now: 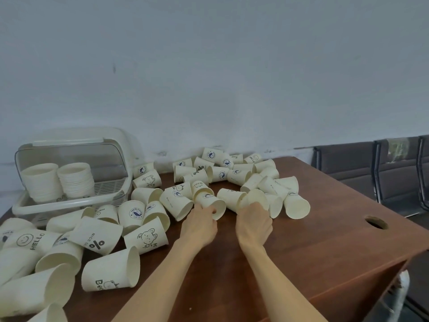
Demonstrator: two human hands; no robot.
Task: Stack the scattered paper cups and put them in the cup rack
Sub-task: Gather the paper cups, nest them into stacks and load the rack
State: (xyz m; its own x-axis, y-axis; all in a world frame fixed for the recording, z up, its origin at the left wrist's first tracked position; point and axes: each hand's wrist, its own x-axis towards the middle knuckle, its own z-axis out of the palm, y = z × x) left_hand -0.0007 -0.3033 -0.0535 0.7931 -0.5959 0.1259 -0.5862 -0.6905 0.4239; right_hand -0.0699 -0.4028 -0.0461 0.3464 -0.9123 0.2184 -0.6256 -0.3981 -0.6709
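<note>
My left hand (200, 225) is gripping a cream paper cup (210, 204) lying mouth-toward-me mid-table, my right hand (254, 220) is curling over a neighbouring cream cup (253, 201) just beside it, the clear-lidded white cup rack (69, 173) waiting at the far-left corner.

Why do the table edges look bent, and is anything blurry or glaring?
Head view: the wide-angle lens bows the table edges; light is soft and dim, no glare; cups at the lower left look smeared, as does the clear-lidded cup rack.
</note>
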